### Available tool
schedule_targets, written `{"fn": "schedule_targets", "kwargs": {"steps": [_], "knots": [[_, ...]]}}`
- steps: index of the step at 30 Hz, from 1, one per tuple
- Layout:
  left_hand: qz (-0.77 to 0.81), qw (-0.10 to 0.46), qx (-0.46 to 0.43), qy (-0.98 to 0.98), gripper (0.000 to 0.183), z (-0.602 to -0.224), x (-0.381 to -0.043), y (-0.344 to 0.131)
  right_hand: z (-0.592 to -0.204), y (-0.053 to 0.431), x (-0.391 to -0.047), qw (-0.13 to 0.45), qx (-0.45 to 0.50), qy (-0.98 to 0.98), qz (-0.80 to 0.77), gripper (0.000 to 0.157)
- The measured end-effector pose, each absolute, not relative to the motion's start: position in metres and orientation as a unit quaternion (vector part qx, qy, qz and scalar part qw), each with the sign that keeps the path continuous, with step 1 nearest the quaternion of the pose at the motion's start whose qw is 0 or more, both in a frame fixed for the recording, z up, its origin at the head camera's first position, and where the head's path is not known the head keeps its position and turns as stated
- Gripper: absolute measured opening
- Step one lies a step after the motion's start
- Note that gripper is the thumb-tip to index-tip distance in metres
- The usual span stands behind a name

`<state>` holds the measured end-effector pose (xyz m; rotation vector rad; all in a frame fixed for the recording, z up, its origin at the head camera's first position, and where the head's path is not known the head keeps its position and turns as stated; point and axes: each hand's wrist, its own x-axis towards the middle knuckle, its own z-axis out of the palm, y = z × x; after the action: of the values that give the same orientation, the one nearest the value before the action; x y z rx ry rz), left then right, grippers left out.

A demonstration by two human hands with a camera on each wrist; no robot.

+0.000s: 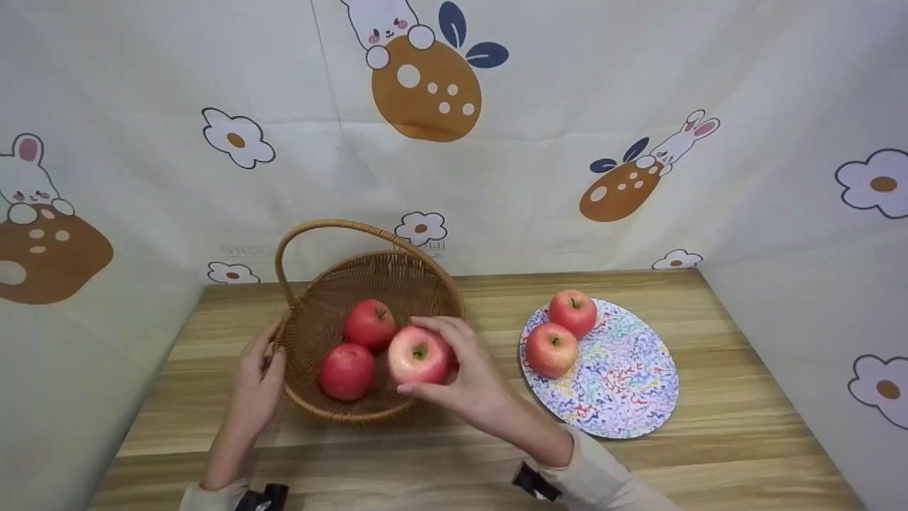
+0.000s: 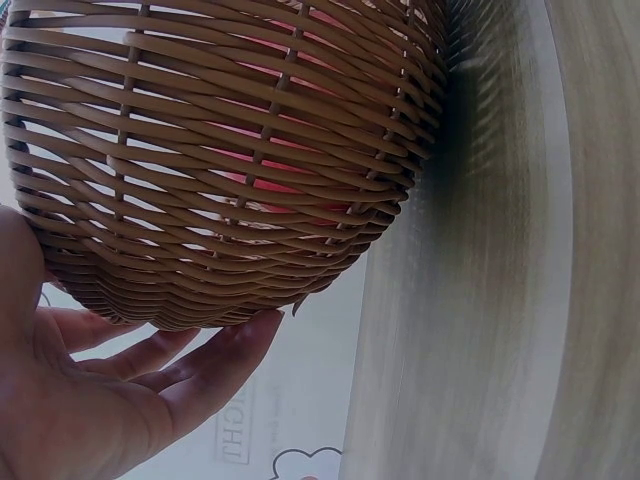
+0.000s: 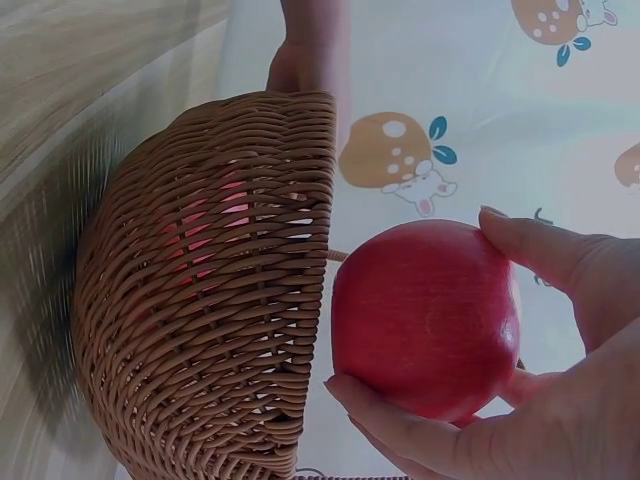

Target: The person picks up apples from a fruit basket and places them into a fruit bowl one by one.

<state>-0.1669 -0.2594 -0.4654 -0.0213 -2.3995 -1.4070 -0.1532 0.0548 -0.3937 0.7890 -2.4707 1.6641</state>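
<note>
Wicker basket (image 1: 333,414), one, with arched handle; standing upright on the wood-grain table (image 1: 397,461). Contents: two red apples (image 1: 347,372), close together on its floor.

Held apple (image 1: 418,355), one, red with a paler top, stem showing; raised above the basket's rim, over its right side. Right hand (image 1: 479,380) pinches it, thumb on one side and fingers on the other.

Left hand (image 1: 257,380), at the basket's left side; fingers slightly spread, lightly bent and laid against the outer wicker. Whether the thumb hooks over the rim is hard to make out.

Oval plate (image 1: 631,376), one, multicoloured speckle pattern; right of the basket and apart from it. Bears two red-and-yellow apples (image 1: 552,350), grouped toward its left edge.

Backdrop cloth (image 1: 518,206), pale, printed with rabbits and flowers; behind the table.
</note>
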Motion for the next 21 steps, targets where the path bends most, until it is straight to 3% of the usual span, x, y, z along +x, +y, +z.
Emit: {"fn": "schedule_targets", "kwargs": {"steps": [21], "knots": [[-0.493,0.193,-0.02,-0.848,0.048,-0.467,-0.166,-0.259,-0.397,0.073,-0.143,0.044,0.258,-0.771,0.58,0.072]]}}
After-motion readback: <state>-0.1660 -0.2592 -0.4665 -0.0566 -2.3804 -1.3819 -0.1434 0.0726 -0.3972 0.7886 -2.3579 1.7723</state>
